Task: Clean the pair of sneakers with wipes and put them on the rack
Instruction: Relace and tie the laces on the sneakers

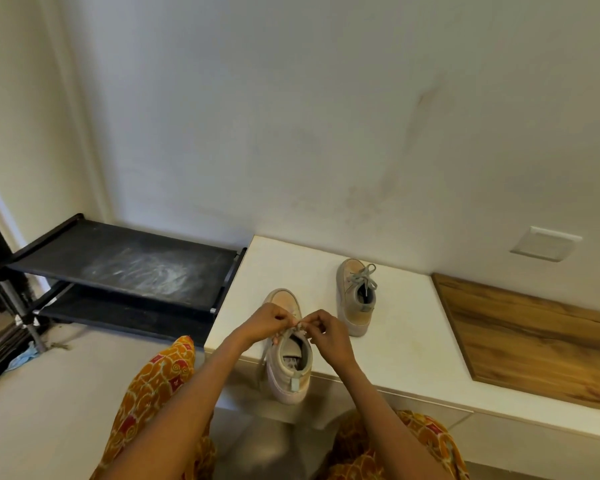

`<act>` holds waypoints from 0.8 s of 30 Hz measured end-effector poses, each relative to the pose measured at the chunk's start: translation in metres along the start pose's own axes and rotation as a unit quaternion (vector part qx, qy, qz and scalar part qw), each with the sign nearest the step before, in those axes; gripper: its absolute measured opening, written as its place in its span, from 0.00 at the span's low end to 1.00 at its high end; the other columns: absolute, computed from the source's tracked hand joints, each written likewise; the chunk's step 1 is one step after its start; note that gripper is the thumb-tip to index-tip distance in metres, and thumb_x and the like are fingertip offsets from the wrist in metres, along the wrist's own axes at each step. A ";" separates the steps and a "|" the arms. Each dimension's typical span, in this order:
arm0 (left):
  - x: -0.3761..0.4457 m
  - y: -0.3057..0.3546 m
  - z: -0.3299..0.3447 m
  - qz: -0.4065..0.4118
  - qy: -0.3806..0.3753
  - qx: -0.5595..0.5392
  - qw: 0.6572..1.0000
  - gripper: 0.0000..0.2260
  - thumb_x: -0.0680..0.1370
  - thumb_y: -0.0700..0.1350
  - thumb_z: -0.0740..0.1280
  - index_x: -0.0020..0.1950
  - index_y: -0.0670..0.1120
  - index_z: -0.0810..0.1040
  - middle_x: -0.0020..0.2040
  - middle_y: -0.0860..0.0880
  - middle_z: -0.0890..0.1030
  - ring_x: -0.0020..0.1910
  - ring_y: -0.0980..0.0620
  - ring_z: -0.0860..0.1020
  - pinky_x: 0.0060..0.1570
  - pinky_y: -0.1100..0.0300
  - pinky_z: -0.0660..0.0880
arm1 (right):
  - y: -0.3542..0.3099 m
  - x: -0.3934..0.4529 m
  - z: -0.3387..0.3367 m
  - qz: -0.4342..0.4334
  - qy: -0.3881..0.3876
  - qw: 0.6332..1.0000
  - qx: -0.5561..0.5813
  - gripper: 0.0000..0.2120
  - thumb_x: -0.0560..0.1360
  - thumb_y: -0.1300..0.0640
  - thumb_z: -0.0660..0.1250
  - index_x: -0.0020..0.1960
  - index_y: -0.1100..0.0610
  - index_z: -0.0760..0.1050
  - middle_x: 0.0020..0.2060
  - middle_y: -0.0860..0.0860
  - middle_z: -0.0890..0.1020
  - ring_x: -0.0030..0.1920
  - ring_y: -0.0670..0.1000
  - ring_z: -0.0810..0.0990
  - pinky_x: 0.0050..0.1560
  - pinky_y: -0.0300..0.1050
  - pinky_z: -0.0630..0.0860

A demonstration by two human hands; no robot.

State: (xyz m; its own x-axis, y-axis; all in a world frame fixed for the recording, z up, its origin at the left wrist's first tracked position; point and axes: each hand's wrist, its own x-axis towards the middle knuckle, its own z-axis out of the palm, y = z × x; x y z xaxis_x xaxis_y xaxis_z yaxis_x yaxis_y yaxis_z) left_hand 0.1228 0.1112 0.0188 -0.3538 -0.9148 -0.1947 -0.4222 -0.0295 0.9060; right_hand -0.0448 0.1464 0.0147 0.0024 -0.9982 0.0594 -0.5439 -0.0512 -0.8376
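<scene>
A beige sneaker (290, 372) sits at the front edge of the white platform (406, 341), its heel hanging over the edge. My left hand (265, 323) and my right hand (326, 332) meet over its tongue, each pinching the grey laces (298, 328). One lace end dangles down the shoe's left side. The second sneaker (355, 299) stands further back and to the right on the platform, its laces tied in a bow. The black two-tier rack (125, 268) stands left of the platform, its top shelf smeared with white dust. No wipe is visible.
A wooden panel (534, 337) lies on the platform's right part. A white wall plate (546, 243) sits low on the wall. A blue scrap (23, 356) lies on the floor by the rack's leg. My orange patterned clothing (153, 386) fills the bottom.
</scene>
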 end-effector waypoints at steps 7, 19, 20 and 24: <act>-0.003 0.004 -0.006 0.011 -0.028 -0.008 1.000 0.07 0.77 0.42 0.66 0.48 0.41 0.82 0.38 0.50 0.80 0.37 0.58 0.76 0.39 0.69 0.71 | -0.004 0.002 0.006 0.026 0.000 0.997 0.073 0.01 0.76 0.58 0.65 0.45 0.54 0.74 0.39 0.50 0.80 0.40 0.49 0.78 0.40 0.43 0.76; 0.005 -0.003 0.001 0.002 0.003 0.003 1.000 0.10 0.77 0.42 0.65 0.37 0.48 0.80 0.33 0.53 0.77 0.34 0.58 0.75 0.38 0.69 0.71 | 0.002 -0.006 0.005 -0.039 -0.009 0.999 -0.020 0.05 0.74 0.55 0.68 0.40 0.49 0.78 0.35 0.43 0.81 0.39 0.42 0.79 0.40 0.33 0.73; 0.006 -0.003 0.000 0.001 0.002 0.008 1.000 0.09 0.77 0.42 0.65 0.37 0.47 0.80 0.34 0.52 0.77 0.34 0.58 0.75 0.39 0.68 0.72 | 0.002 -0.004 0.005 -0.038 -0.016 0.999 -0.026 0.04 0.75 0.56 0.68 0.41 0.50 0.78 0.37 0.43 0.81 0.39 0.44 0.79 0.41 0.34 0.74; 0.008 -0.005 -0.002 -0.004 0.001 0.009 1.000 0.07 0.77 0.42 0.65 0.40 0.44 0.80 0.36 0.49 0.78 0.37 0.56 0.76 0.43 0.66 0.74 | -0.001 0.002 0.002 -0.074 -0.056 0.985 -0.148 0.04 0.77 0.57 0.62 0.49 0.56 0.74 0.42 0.51 0.81 0.41 0.50 0.77 0.40 0.36 0.72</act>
State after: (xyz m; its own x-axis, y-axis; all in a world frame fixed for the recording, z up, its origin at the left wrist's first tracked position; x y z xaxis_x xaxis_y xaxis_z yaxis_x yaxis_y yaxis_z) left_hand 0.1233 0.1031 0.0137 -0.3478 -0.9158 -0.2009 -0.4404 -0.0296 0.8973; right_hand -0.0426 0.1443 0.0148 0.1825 -0.9786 0.0951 -0.7515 -0.2012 -0.6283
